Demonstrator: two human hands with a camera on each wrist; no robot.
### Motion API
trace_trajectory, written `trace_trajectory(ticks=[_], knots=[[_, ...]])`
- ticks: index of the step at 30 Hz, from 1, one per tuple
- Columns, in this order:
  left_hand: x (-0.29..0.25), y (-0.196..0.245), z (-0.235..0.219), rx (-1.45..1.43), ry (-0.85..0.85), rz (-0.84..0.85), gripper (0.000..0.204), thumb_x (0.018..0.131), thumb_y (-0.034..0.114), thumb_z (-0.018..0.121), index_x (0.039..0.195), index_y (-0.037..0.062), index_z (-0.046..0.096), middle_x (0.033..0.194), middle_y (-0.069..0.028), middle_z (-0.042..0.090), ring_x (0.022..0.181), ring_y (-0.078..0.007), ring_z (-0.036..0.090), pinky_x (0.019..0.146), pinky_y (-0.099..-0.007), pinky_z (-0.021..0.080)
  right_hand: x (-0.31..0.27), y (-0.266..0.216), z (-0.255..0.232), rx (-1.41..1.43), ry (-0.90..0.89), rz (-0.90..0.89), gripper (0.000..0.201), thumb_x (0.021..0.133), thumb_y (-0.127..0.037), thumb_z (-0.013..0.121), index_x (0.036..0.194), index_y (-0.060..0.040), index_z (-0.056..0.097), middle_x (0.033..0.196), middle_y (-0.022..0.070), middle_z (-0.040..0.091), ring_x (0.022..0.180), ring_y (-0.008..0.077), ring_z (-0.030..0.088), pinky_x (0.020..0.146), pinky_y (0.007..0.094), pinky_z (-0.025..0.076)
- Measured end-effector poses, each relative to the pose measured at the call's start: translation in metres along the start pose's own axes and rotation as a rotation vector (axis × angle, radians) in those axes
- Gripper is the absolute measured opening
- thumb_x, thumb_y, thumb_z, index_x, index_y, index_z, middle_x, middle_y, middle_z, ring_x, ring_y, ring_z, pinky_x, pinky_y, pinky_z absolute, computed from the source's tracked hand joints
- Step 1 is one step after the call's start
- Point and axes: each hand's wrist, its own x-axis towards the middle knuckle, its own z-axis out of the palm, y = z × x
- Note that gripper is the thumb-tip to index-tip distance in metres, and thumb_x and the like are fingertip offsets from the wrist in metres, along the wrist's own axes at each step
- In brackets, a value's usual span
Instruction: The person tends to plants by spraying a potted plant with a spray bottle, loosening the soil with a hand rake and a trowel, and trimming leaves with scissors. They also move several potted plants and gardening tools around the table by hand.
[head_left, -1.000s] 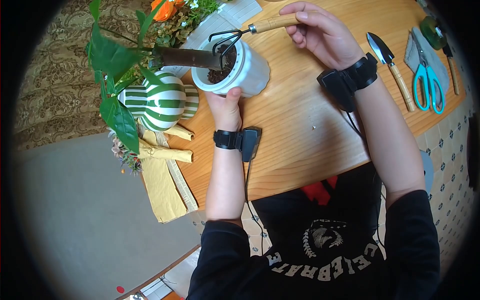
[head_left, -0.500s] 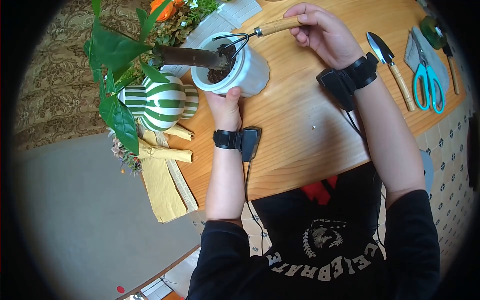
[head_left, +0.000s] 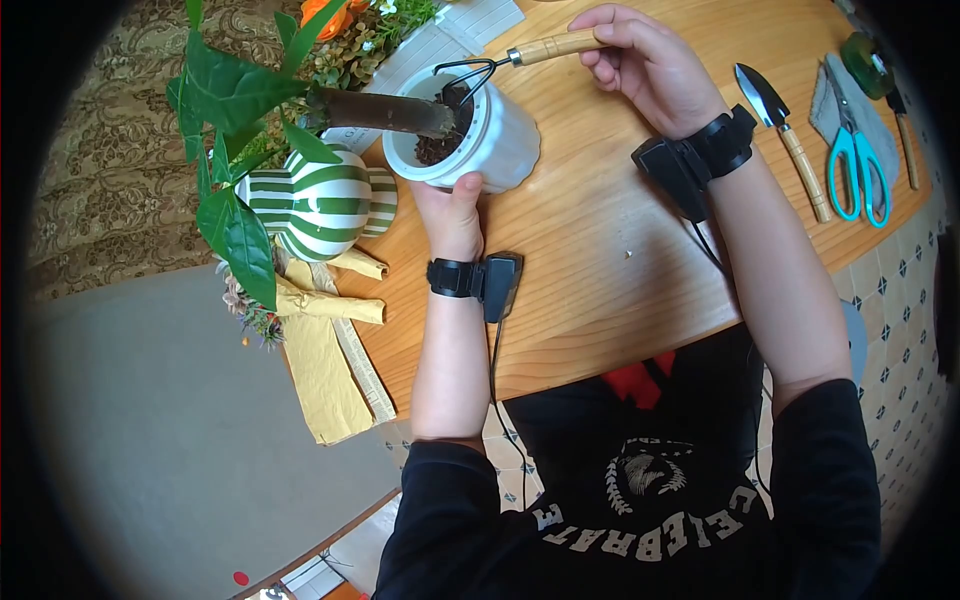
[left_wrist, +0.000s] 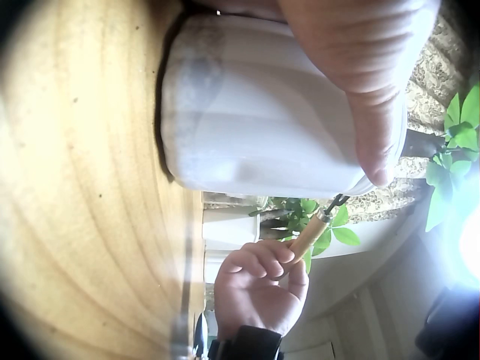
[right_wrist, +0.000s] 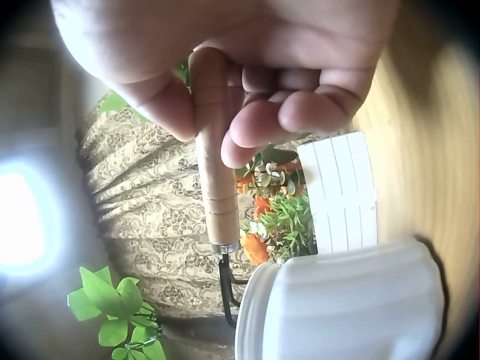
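Wooden-handled hand rake (head_left: 555, 47), pinched in the right hand (head_left: 655, 80), holds its tines at the mouth of a white flowerpot (head_left: 512, 140) that the left hand (head_left: 448, 215) grasps on the table (head_left: 580, 280); remotely, I see a striped vase (head_left: 325, 205) alongside, orange flowers (head_left: 335, 22) and patterned cloth (head_left: 110, 170) farther off.

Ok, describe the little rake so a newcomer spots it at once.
At the wooden table, find the white pot holding a thick-stemmed plant. The rake, pinched in the right hand, reaches over the pot's mouth. Unlike the similarly wooden-handled trowel, it ends in black, bent prongs.
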Motion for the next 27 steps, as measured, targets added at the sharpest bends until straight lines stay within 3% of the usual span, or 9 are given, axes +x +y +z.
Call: trace_trajectory(ticks=[16, 25, 27], knots=[[0.0006, -0.0007, -0.0017, -0.003, -0.003, -0.013, 0.093, 0.062, 0.047, 0.083, 0.128, -0.0004, 0.039, 0.124, -0.0080, 0.051, 0.114, -0.0186, 0.048, 0.100, -0.0347, 0.034, 0.0006, -0.0004, -0.0030, -0.044, 0.016, 0.002, 0.021, 0.090, -0.014, 0.050, 0.099, 0.0012, 0.062, 0.076, 0.0021, 0.059, 0.066, 0.0044, 0.054, 0.060, 0.0165, 0.046], [0.0003, 0.0000, -0.0010, -0.009, -0.007, -0.010, 0.093, 0.063, 0.047, 0.083, 0.130, -0.0004, 0.038, 0.125, -0.0080, 0.051, 0.115, -0.0186, 0.047, 0.101, -0.0346, 0.034, 0.0017, -0.0012, -0.0027, 0.054, 0.006, -0.016, 0.023, 0.092, -0.015, 0.049, 0.103, 0.0018, 0.061, 0.076, 0.0033, 0.060, 0.064, 0.0051, 0.053, 0.060, 0.0163, 0.046], [0.0001, 0.0011, 0.0002, -0.014, -0.007, -0.008, 0.093, 0.063, 0.047, 0.083, 0.130, -0.0002, 0.038, 0.125, -0.0079, 0.051, 0.115, -0.0186, 0.047, 0.101, -0.0345, 0.033, -0.0024, -0.0054, 0.0017, 0.150, 0.025, 0.028, 0.018, 0.090, -0.010, 0.050, 0.100, 0.0021, 0.059, 0.077, 0.0058, 0.061, 0.062, 0.0091, 0.056, 0.058, 0.0194, 0.048]])
